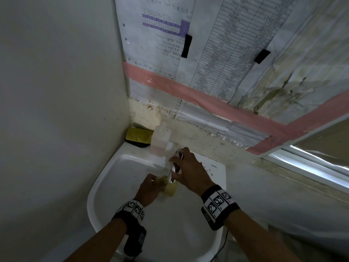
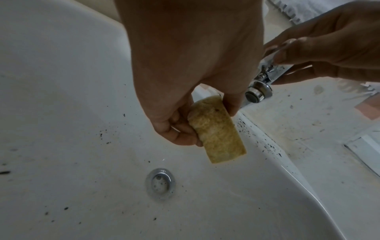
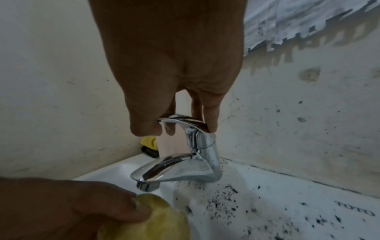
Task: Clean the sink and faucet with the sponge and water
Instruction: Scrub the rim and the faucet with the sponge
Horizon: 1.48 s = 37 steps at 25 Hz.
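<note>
My left hand (image 1: 151,188) (image 2: 185,120) pinches a folded yellow sponge (image 2: 216,129) (image 1: 170,188) (image 3: 148,219) just below the chrome faucet's spout (image 2: 258,94) (image 3: 148,178), over the white sink basin (image 1: 117,178) (image 2: 72,113). My right hand (image 1: 186,167) (image 3: 172,123) grips the raised faucet lever (image 3: 180,121) from above, thumb on one side, fingers on the other. I see no water stream. The drain (image 2: 160,181) lies below the sponge. Dark specks dot the basin and the rim (image 3: 287,203) around the faucet base.
A translucent soap bottle (image 1: 160,138) stands on the rim behind the faucet, with a yellow-and-black sponge (image 1: 138,137) in the corner to its left. Walls close in at left and behind. Taped papers (image 1: 207,63) hang above. A window ledge (image 1: 311,167) runs at right.
</note>
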Tool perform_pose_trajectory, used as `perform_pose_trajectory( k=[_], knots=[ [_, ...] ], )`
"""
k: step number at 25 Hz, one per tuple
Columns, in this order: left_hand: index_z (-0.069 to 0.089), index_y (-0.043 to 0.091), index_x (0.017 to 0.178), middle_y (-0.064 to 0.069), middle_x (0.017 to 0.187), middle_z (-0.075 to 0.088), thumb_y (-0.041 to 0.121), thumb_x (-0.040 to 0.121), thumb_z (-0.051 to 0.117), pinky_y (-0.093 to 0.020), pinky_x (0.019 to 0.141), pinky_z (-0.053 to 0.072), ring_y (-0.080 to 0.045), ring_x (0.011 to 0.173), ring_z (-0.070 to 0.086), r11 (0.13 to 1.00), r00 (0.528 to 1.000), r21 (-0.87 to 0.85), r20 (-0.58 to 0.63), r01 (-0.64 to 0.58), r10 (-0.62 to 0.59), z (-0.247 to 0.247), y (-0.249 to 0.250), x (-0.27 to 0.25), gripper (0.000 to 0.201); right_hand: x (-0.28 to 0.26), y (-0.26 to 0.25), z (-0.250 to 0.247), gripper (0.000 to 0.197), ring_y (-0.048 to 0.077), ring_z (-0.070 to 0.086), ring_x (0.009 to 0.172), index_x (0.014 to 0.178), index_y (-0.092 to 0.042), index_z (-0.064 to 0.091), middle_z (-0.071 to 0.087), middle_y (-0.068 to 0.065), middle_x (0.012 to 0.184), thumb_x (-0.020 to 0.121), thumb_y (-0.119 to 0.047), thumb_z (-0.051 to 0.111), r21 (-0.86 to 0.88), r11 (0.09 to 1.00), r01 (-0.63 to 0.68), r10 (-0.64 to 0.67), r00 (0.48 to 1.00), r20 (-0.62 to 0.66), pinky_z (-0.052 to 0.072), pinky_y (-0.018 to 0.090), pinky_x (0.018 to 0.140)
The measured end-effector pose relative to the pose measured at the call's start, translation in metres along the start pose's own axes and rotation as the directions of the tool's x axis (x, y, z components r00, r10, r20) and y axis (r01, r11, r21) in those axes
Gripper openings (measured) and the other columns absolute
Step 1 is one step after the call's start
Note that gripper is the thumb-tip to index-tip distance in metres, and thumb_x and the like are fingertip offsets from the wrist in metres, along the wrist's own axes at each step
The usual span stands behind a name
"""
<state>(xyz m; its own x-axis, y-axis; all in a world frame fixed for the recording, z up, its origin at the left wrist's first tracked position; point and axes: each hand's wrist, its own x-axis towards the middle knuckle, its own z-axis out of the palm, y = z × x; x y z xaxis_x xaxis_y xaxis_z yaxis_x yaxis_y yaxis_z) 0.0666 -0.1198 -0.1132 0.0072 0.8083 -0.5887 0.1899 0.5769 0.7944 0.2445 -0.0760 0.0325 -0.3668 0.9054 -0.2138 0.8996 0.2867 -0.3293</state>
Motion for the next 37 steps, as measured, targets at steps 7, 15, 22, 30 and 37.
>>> perform_pose_trajectory(
  k=[7, 15, 22, 30, 37],
  knots=[
    [0.056, 0.021, 0.100, -0.009, 0.097, 0.069, 0.048, 0.078, 0.081, -0.038, 0.067, 0.059, -0.022, 0.081, 0.068, 1.000, 1.000, 0.003, 0.030, -0.001, 0.001, 0.008, -0.006, 0.004, 0.043, 0.010, -0.002, -0.019, 0.055, 0.029, 0.055, 0.122, 0.142, -0.028, 0.058, 0.039, 0.009, 0.139, 0.089, -0.038, 0.068, -0.058, 0.998, -0.003, 0.008, 0.996, 0.087, 0.055, 0.040, 0.087],
    [0.056, 0.022, 0.099, -0.008, 0.098, 0.069, 0.056, 0.067, 0.079, -0.040, 0.070, 0.060, -0.024, 0.086, 0.070, 1.000, 0.999, 0.009, 0.038, -0.019, 0.018, 0.011, -0.004, 0.004, 0.052, 0.009, -0.003, -0.022, 0.054, 0.028, 0.059, 0.114, 0.141, -0.029, 0.059, 0.041, 0.009, 0.136, 0.089, -0.038, 0.069, -0.050, 0.999, -0.008, 0.013, 0.996, 0.088, 0.056, 0.038, 0.086],
    [0.056, 0.023, 0.098, -0.007, 0.100, 0.067, 0.063, 0.058, 0.076, -0.037, 0.066, 0.059, -0.022, 0.085, 0.068, 1.000, 0.999, 0.003, 0.042, -0.013, 0.013, 0.010, -0.001, 0.003, 0.059, 0.009, -0.004, -0.024, 0.051, 0.027, 0.060, 0.106, 0.140, -0.027, 0.060, 0.042, 0.008, 0.132, 0.090, -0.036, 0.068, -0.052, 0.999, 0.002, 0.002, 0.996, 0.085, 0.056, 0.038, 0.083],
    [0.056, 0.022, 0.100, -0.007, 0.102, 0.069, 0.071, 0.054, 0.077, -0.045, 0.077, 0.060, -0.024, 0.093, 0.069, 1.000, 0.998, -0.007, 0.056, -0.013, 0.014, 0.012, 0.006, 0.002, 0.070, 0.013, 0.002, -0.019, 0.050, 0.022, 0.060, 0.104, 0.137, -0.029, 0.063, 0.043, 0.005, 0.128, 0.088, -0.035, 0.070, 0.000, 1.000, 0.017, -0.017, 0.999, 0.040, 0.056, 0.035, 0.083],
    [0.056, 0.020, 0.101, -0.007, 0.104, 0.069, 0.073, 0.054, 0.075, -0.048, 0.084, 0.060, -0.024, 0.095, 0.069, 1.000, 0.998, 0.000, 0.057, -0.009, 0.009, 0.011, 0.012, -0.002, 0.073, 0.004, 0.015, -0.008, 0.048, 0.017, 0.053, 0.123, 0.133, -0.034, 0.064, 0.041, -0.002, 0.133, 0.087, -0.047, 0.067, 0.128, 0.989, 0.072, -0.066, 0.997, -0.047, 0.058, 0.039, 0.089]
  ],
)
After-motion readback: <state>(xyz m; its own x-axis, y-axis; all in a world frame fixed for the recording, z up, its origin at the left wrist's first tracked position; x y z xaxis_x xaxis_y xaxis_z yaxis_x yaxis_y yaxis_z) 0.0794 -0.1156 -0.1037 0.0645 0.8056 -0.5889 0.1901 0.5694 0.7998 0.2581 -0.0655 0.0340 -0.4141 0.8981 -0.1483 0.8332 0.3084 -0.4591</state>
